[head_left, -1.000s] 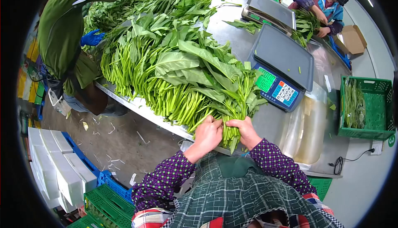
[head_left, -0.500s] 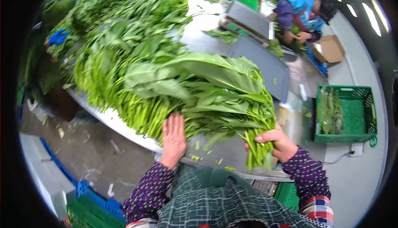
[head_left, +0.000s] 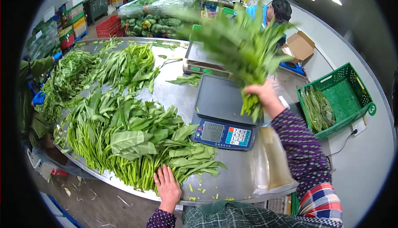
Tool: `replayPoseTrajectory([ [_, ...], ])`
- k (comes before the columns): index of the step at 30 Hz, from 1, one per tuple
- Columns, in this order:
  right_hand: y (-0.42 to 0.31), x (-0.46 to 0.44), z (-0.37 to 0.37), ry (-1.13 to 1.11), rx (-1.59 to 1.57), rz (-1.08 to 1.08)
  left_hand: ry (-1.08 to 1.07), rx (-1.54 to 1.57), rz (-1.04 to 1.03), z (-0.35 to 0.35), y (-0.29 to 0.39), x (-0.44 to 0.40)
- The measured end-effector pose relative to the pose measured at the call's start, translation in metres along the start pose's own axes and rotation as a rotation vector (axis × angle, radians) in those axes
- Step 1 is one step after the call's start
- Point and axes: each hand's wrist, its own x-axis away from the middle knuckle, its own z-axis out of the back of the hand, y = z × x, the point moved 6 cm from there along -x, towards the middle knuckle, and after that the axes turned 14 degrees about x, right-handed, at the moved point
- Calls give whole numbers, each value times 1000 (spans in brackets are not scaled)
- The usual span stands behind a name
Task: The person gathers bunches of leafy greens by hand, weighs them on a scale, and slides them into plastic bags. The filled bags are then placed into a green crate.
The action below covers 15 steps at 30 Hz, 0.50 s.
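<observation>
My right hand (head_left: 266, 97) is closed round the stems of a bunch of leafy greens (head_left: 251, 58), raised above the right side of the scale. Its leaves point up and are blurred by motion. Below it stands a blue digital scale (head_left: 226, 134) with a grey, bare pan (head_left: 213, 97). My left hand (head_left: 168, 190) lies flat with fingers stretched, touching the cut stem ends of a large pile of greens (head_left: 128, 134). Short stem scraps lie on the steel table (head_left: 236, 174) beside it.
A second scale (head_left: 205, 62) stands behind. Plastic bags (head_left: 271, 161) lie at the table's right. A green crate (head_left: 346, 89) with bagged greens is at far right. Blue-gloved hands (head_left: 39, 98) of a co-worker are at left; another person (head_left: 277, 12) is behind the bunch.
My right hand has lifted the bunch up and away from the table edge, over the scale. My view has tilted up. The left hand stays at the pile.
</observation>
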Motion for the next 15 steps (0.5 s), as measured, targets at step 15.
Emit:
replayPoseTrajectory([
  [15, 134, 157, 27, 239, 616, -90, 0, -41, -97, 15, 20, 1],
])
